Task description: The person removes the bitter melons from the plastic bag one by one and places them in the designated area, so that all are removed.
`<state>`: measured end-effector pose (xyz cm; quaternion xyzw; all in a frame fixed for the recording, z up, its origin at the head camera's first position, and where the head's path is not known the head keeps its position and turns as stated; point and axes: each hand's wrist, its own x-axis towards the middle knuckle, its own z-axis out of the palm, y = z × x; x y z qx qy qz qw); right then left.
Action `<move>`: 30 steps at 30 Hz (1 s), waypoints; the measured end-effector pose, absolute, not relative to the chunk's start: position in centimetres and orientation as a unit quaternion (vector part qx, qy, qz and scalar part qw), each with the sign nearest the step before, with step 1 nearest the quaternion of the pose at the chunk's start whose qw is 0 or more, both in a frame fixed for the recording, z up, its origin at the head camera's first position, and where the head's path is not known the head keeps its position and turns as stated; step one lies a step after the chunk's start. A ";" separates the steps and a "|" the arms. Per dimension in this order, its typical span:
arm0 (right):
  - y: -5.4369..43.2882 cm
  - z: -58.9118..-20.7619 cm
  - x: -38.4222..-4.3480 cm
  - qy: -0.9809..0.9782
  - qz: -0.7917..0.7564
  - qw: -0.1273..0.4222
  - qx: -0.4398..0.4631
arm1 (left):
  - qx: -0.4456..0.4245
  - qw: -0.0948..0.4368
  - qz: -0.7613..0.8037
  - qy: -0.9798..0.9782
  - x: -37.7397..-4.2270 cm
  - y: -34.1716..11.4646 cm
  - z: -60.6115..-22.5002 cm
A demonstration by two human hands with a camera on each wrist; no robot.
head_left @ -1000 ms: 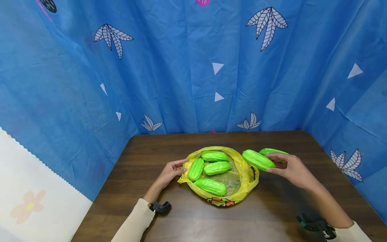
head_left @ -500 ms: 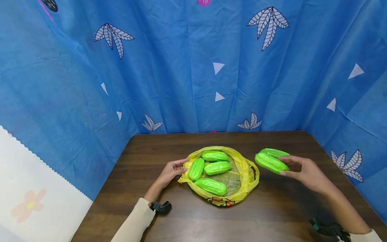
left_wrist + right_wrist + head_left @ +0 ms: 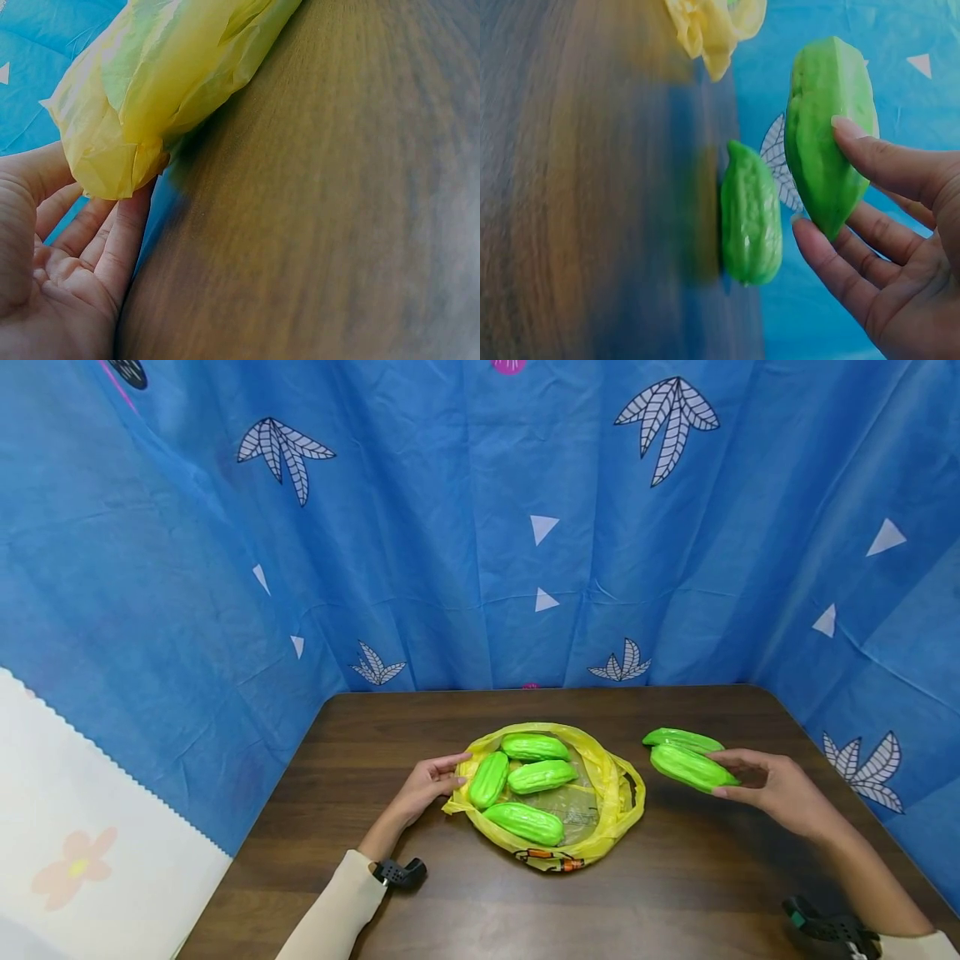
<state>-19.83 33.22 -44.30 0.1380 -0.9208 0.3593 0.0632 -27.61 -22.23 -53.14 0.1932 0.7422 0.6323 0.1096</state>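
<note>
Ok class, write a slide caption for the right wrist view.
A right hand holds a gourd above the table where a second gourd lies, a yellow bag partly in view.

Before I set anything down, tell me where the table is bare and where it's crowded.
Free: the table in front of the yellow bag, and the table's far-left corner, beyond the left hand. Crowded: the middle, where the bag holds four green gourds, and just right, where the right hand holds a fifth gourd near a sixth gourd.
</note>
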 end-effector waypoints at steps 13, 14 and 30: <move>34.9 -46.1 -20.4 -0.922 0.361 0.050 0.126 | 0.192 0.108 0.631 0.744 -27.6 -22.2 -53.3; 35.0 -46.2 -20.4 -0.922 0.361 0.049 0.127 | 0.190 0.109 0.632 0.744 -27.6 -22.2 -53.4; 36.1 -47.2 -21.6 -0.932 0.341 0.021 0.120 | 0.188 0.112 0.629 0.746 -27.5 -22.1 -53.1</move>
